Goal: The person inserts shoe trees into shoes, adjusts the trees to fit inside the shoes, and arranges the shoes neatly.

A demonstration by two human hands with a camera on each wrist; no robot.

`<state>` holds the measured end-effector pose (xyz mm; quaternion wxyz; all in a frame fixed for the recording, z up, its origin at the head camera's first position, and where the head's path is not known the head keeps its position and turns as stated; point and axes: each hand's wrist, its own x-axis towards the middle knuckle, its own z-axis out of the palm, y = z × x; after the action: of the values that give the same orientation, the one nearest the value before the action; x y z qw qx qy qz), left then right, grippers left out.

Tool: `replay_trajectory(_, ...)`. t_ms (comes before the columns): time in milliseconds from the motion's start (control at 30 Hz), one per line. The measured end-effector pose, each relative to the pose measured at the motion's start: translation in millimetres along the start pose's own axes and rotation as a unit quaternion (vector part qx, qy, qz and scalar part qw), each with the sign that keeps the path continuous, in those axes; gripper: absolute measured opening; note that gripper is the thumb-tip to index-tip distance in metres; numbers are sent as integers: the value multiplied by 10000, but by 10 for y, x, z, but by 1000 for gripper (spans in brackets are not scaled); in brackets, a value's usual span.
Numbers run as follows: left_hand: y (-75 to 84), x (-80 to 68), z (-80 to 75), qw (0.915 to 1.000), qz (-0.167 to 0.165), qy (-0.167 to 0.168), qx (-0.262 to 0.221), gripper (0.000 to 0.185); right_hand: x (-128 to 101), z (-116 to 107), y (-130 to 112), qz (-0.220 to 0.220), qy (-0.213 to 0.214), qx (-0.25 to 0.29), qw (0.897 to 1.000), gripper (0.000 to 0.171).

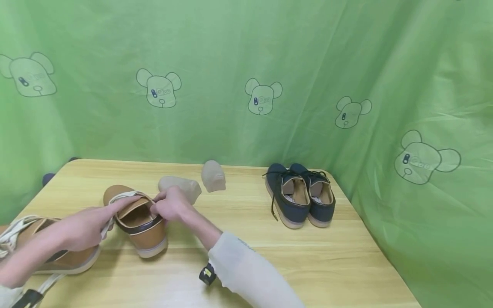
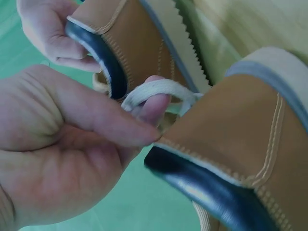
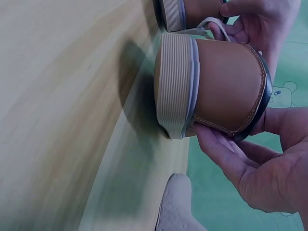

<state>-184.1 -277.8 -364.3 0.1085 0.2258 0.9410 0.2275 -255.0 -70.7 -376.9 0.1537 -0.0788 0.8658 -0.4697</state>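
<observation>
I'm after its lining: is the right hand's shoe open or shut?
Open: the brown lace-up shoe gapes; the head view shows its interior.

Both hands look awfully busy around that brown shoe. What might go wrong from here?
The white lace loops over a finger of the left hand, so it might snag and tug the shoe.

The right hand grips the brown shoe by the edge of its opening; if that hold slipped, the shoe could tip.

The other brown shoe sits right by the left arm, which might bump it.
</observation>
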Motion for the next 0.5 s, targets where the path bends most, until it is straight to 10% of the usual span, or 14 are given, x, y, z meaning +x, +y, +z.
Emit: replay_trajectory(500,-52,-27,56,9981,-587,-50,169,110,-51,18,29,-106,-13,67,9999,16)
